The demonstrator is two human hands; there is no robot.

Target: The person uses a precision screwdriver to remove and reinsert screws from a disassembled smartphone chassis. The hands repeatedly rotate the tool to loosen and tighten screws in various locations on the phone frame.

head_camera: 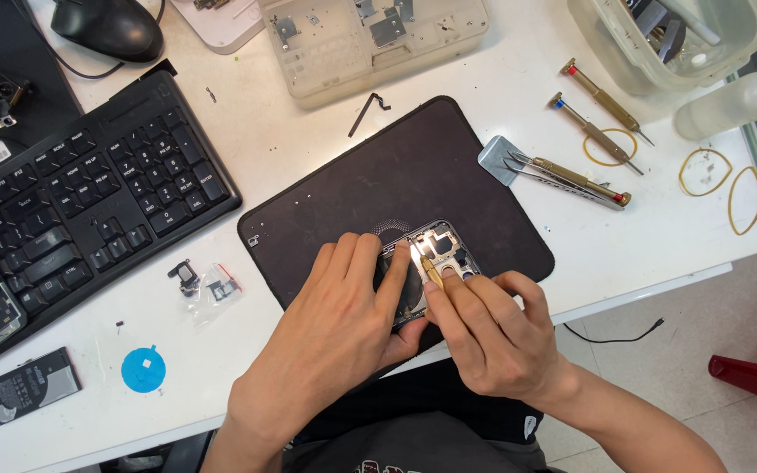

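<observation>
Here the opened phone point(427, 267) lies on the black work mat point(396, 180) at the near edge of the white counter point(308, 131), its long axis running up-right from the person. The left hand point(335, 328) covers its lower half, fingers closed over it; the right hand point(492, 337), closer to the camera cutout, pinches a brass-handled tool point(432, 271), tip on the exposed frame. Spare screwdrivers point(602, 118) and tweezers point(562, 175) lie well apart, up-right.
</observation>
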